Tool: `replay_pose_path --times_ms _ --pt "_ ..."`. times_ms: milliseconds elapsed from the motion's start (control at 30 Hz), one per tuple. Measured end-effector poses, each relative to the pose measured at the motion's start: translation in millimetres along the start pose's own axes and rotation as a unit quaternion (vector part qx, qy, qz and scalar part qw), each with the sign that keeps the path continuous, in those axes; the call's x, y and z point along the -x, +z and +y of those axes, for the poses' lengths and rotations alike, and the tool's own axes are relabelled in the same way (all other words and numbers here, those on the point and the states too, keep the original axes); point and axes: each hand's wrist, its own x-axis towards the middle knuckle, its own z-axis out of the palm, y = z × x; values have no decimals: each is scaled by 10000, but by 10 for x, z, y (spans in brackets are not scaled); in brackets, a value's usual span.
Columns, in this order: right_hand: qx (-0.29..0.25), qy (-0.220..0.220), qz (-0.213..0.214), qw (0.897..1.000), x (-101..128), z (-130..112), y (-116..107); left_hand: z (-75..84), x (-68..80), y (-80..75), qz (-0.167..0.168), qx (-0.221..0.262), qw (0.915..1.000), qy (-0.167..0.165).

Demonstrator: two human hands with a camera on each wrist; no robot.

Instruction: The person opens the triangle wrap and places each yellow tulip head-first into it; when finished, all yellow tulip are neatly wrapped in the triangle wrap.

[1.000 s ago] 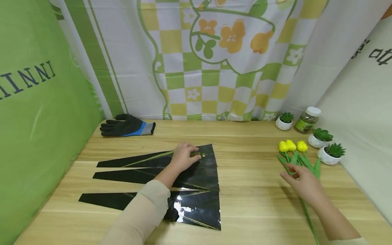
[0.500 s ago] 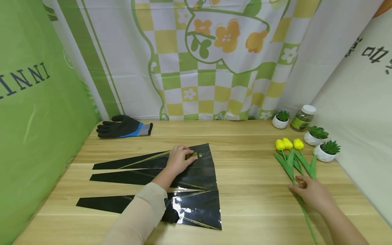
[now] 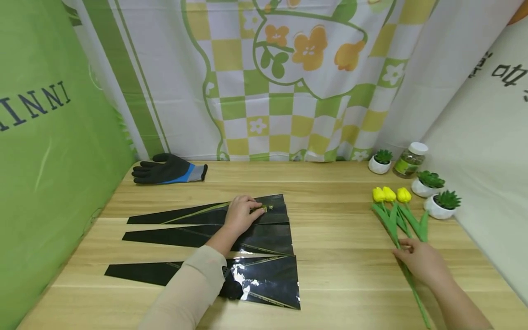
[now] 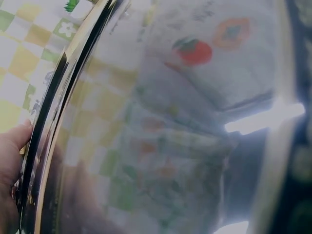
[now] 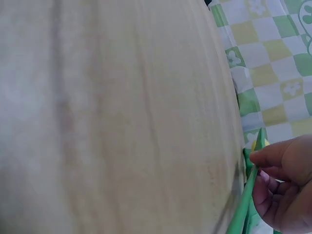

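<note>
Tapered black plastic flower sleeves with gold lines lie on the table, narrow ends to the left. My left hand [image 3: 241,214] rests on the wide part of the farthest sleeve [image 3: 277,211], thumb and fingertips around its gold print. The middle sleeve [image 3: 268,238] and nearest sleeve [image 3: 280,279] lie in front, partly under my forearm. In the left wrist view, a glossy sleeve [image 4: 146,122] fills most of the picture. At the right, my right hand [image 3: 425,262] pinches the green stem of an artificial tulip [image 5: 243,202]. Yellow tulip heads [image 3: 387,194] point toward the back.
A dark work glove [image 3: 167,168] with a blue and grey cuff lies at back left. Potted succulents [image 3: 442,205] in white pots and a white-lidded jar [image 3: 409,160] stand along the right back. A checkered curtain [image 3: 288,105] hangs behind the wooden table [image 3: 338,284].
My right hand has come down from above the tulip leaves toward me and now pinches the stem. My left hand has shifted slightly left on the farthest sleeve.
</note>
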Motion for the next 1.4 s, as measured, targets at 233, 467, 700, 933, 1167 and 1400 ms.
replay_pose_path --times_ms 233,467,700,933,1167,1400 --pt "-831 69 -95 9965 6 -161 -90 58 -8 -44 109 122 9998 87" --pt "-3164 -48 -244 9483 -140 -528 -179 62 -7 -50 364 733 9966 12" --pt "-5970 76 61 8022 -444 -980 -96 50 8 -48 479 838 9953 57" --pt "-6876 1056 1162 7089 -764 -1360 135 40 13 -31 501 841 9952 95" --pt "-7078 1473 1724 6691 -986 -1499 356 44 19 -31 450 891 9950 87" --pt "-6924 1433 1574 6894 -1038 -1621 470 44 26 -30 406 927 9949 17"
